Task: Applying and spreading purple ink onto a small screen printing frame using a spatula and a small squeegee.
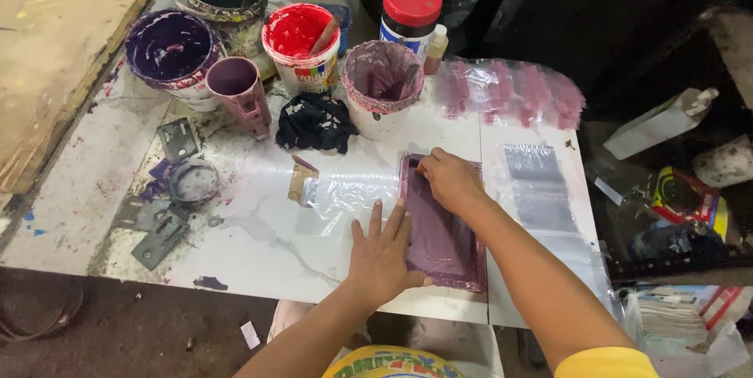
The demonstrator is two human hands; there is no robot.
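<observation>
a paint-stained workshop: open paint tubs on a smeared worktable, metal brackets

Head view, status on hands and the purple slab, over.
Left hand flat, fingers spread, bracing purple slab's left edge. Right hand pressing its top, grip unclear. Plastic sheet lies beside it; paint tubs stand apart behind.

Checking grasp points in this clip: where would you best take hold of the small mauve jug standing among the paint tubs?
Probably by the handle of the mauve jug, coming from the near side. The jug stands upright with its handle pointing toward the person, while the purple tub and red tub crowd its other sides. Paint smears may make it slippery.
</observation>
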